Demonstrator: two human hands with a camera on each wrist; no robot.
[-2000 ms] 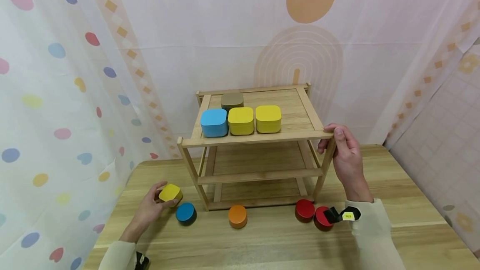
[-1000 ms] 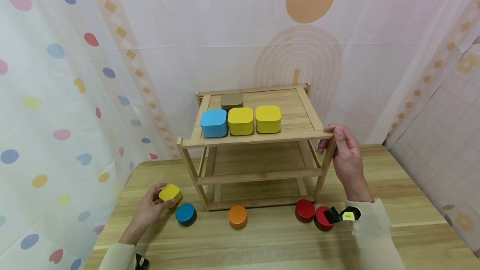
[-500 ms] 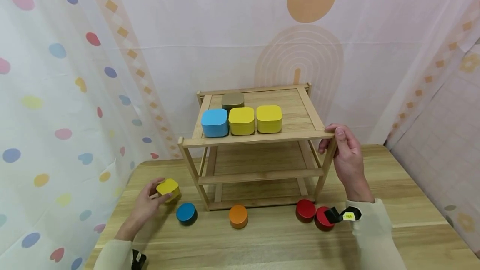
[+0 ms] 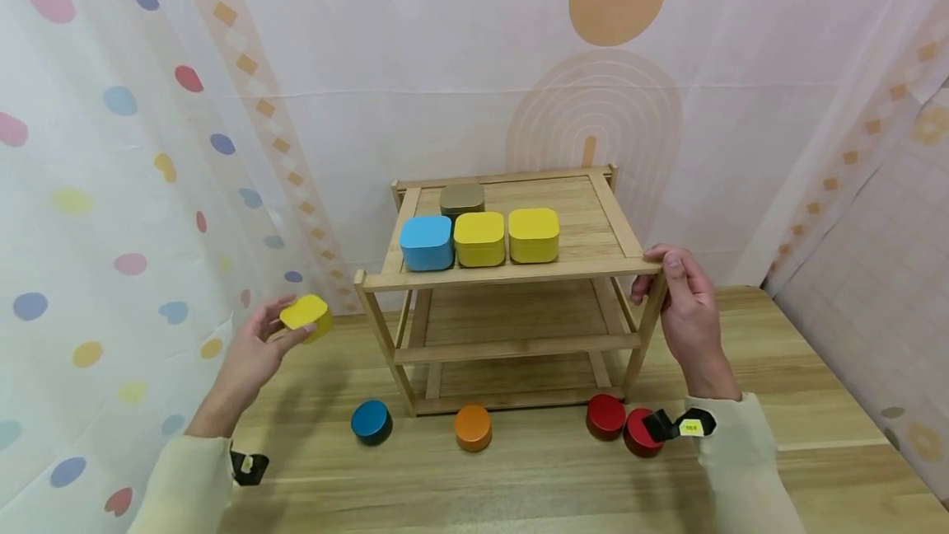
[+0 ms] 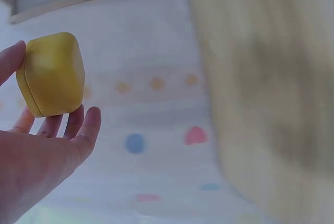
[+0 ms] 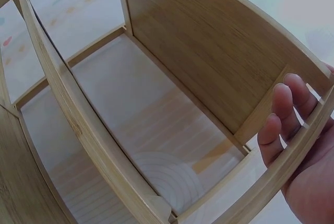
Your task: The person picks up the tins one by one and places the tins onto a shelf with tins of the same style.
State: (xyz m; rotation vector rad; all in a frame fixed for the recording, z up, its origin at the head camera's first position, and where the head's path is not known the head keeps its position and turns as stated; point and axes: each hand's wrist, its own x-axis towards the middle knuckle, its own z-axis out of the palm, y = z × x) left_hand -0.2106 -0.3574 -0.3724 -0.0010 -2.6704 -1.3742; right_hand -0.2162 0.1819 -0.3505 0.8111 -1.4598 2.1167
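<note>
My left hand pinches a yellow rounded-square tin between thumb and fingers, raised above the table to the left of the rack. The left wrist view shows the tin tilted, with a lid seam along one side. With my right hand I grip the front right corner of the wooden rack; its fingertips curl round the post in the right wrist view. On the rack's top shelf stand a light blue tin, two yellow tins side by side, and an olive tin behind.
Along the table in front of the rack lie a round dark blue tin, an orange one and two red ones. The rack has two lower shelves. A patterned curtain hangs behind.
My left hand has lifted the yellow tin off the table, moving it up and to the left. The right hand stays on the rack corner; the other tins have not moved.
</note>
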